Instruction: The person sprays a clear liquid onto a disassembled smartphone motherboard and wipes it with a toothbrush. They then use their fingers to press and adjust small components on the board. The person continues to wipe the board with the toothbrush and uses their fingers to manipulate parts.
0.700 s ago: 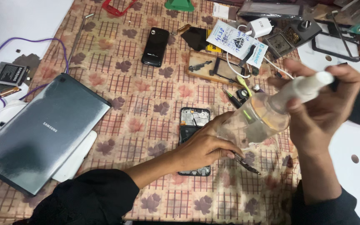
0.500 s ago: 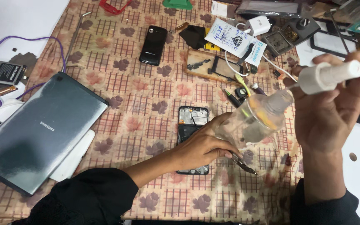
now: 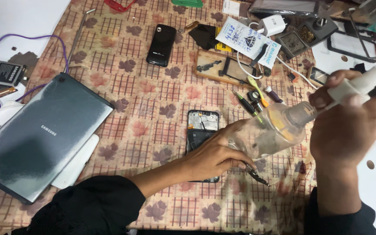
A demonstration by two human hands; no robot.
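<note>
White cap [image 3: 357, 86], pinched in right-hand fingers [image 3: 327, 101], now off the left-gripped bottle [image 3: 268, 132].

Right hand [image 3: 349, 126] is drawing the white cap [image 3: 355, 86] further off the clear bottle [image 3: 268, 132], up and rightward from the opened phone [image 3: 202, 130]. Bottle neck is now standing bare, and the bottle is tilting lower toward that phone.

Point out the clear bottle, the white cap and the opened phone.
clear bottle [image 3: 268, 132], head view, on its body.
white cap [image 3: 357, 86], head view, on its middle.
opened phone [image 3: 202, 126], head view, on its upper inside.
</note>
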